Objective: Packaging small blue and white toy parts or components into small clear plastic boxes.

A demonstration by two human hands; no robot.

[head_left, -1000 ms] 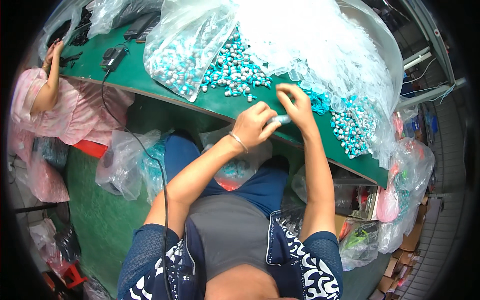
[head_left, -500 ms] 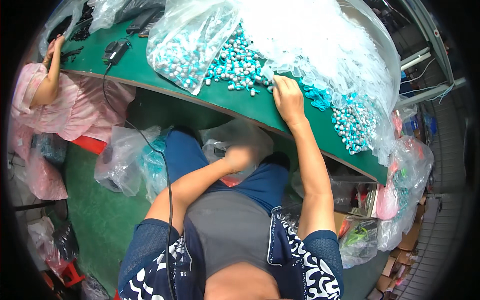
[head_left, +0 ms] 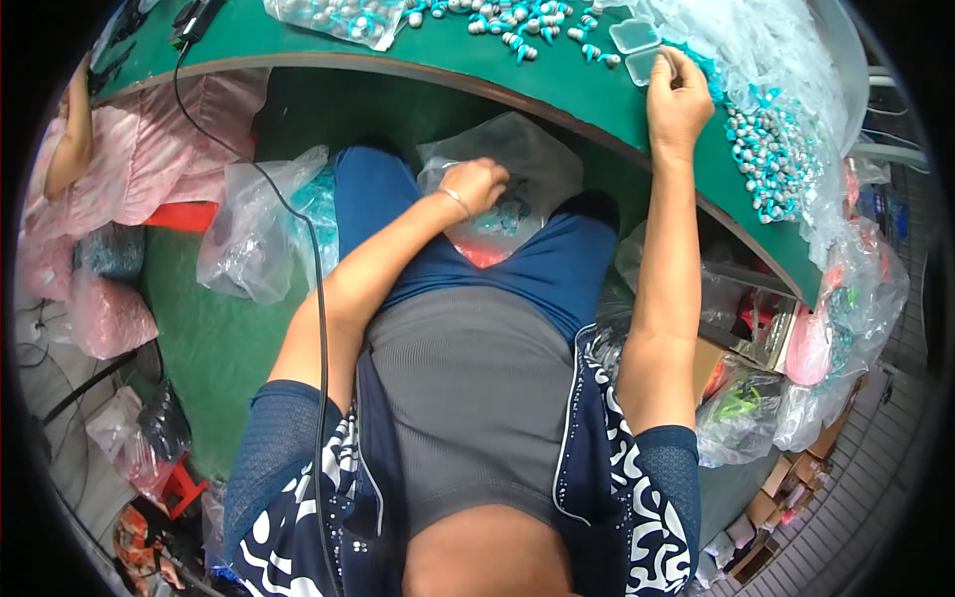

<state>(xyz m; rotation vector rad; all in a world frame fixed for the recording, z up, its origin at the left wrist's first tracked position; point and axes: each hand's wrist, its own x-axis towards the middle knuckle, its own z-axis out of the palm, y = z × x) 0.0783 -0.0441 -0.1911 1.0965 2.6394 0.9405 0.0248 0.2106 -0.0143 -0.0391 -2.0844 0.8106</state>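
My right hand (head_left: 678, 107) is above the table edge, thumb and fingers pinching a small clear hinged plastic case (head_left: 635, 38) whose two halves lie open. Close beside it on the green table (head_left: 587, 95) are loose small turquoise-and-grey pieces (head_left: 517, 28) that look like plugs. More of these pieces (head_left: 764, 159) lie heaped to its right. My left hand (head_left: 476, 185), with a bracelet at the wrist, is over an open clear plastic bag (head_left: 537, 164) between my knees. Its fingers are curled together; what they hold, if anything, is hidden. Small clear and turquoise items show inside the bag.
A big pile of clear plastic cases (head_left: 786, 50) covers the far right of the table. A black cable (head_left: 298, 214) hangs from the table across my left arm. At the left sits a person in pink (head_left: 159, 169). Filled bags (head_left: 249, 234) stand on the floor.
The view has tilted downward. My left hand, blurred over the bag before, now shows clearly above it. My right hand has drawn right with the clear case, which now shows spread open.
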